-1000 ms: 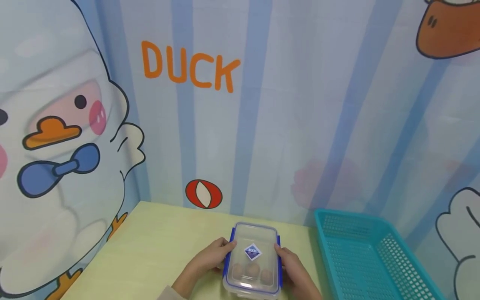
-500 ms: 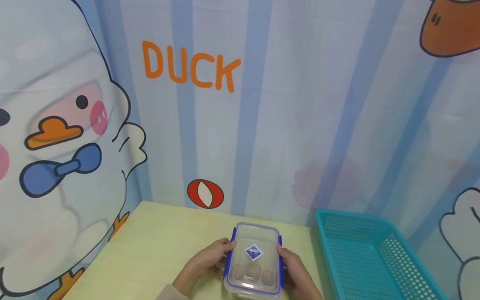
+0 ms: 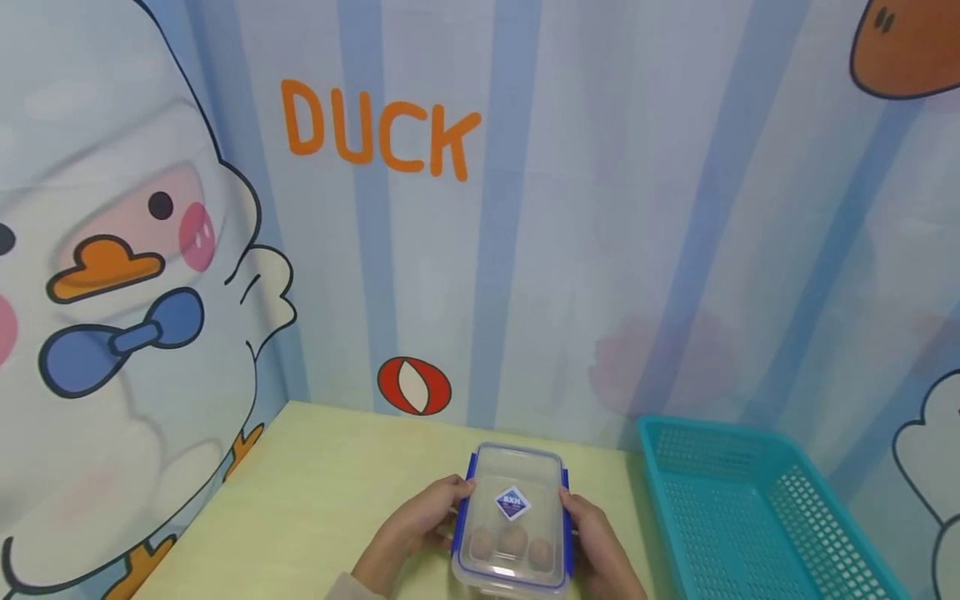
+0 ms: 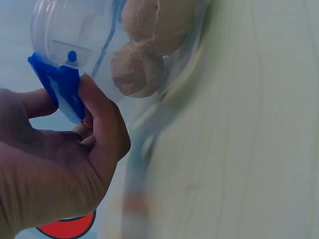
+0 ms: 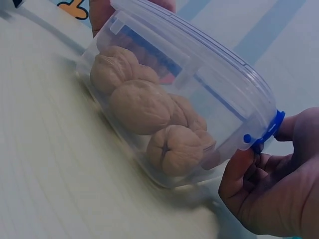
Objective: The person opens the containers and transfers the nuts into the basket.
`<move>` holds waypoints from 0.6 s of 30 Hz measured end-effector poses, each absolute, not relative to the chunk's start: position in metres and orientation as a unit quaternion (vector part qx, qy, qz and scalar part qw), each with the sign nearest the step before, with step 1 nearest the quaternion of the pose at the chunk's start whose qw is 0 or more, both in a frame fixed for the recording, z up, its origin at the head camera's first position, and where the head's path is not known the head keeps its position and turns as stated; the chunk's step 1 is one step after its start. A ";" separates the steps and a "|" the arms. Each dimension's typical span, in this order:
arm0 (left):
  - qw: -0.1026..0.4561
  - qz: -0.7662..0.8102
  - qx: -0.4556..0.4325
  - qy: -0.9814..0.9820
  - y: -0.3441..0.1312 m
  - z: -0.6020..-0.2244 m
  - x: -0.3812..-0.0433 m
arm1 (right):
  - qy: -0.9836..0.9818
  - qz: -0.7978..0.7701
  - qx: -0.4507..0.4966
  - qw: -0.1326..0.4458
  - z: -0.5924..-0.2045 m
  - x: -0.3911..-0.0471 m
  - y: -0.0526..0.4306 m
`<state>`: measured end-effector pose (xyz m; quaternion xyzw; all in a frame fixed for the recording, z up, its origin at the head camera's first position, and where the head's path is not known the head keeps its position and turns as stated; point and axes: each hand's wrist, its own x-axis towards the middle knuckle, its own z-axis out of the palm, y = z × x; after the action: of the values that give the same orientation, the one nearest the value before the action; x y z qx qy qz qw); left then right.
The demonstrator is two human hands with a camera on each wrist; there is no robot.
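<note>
A clear plastic food container (image 3: pixel 517 467) with blue side clips and a diamond-shaped label on its lid is between both hands, close to the yellow tabletop. Several walnuts (image 5: pixel 142 107) lie inside, gathered at its near end. My left hand (image 3: pixel 427 510) holds the left side, and in the left wrist view its thumb and a finger pinch the blue clip (image 4: pixel 65 89). On the opposite side my right hand (image 3: pixel 596 542) does the same, thumb above and curled fingers below the other blue clip (image 5: pixel 271 130). Part of each hand's fingers is hidden by the container in the head view.
To the right of the container stands a turquoise plastic basket (image 3: pixel 651 467) with perforated walls. The pale yellow table (image 3: pixel 330 467) extends left and back to a cloth backdrop (image 3: pixel 562 250) printed with ducks and blue stripes.
The head view has shifted slightly, so the container, hands and basket all sit a little further right in it. Both hands keep their hold on the container's sides.
</note>
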<state>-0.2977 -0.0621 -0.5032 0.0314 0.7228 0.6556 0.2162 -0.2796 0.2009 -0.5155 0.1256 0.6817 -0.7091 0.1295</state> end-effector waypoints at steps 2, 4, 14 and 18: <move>0.219 0.657 0.035 0.721 -0.063 -0.503 -0.298 | 0.679 -0.711 0.130 0.127 -0.514 -0.280 0.200; 0.221 0.657 0.036 0.720 -0.064 -0.503 -0.298 | 0.678 -0.715 0.121 0.122 -0.514 -0.278 0.199; 0.221 0.649 0.031 0.727 -0.064 -0.502 -0.300 | 0.703 -0.691 0.128 0.108 -0.514 -0.281 0.197; 0.220 0.651 0.034 0.726 -0.063 -0.501 -0.299 | 0.713 -0.681 0.130 0.109 -0.513 -0.282 0.198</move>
<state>-0.2993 -0.0625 -0.5009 0.0343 0.7258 0.6508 0.2203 -0.2816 0.1977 -0.5135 0.1301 0.7126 -0.6808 0.1087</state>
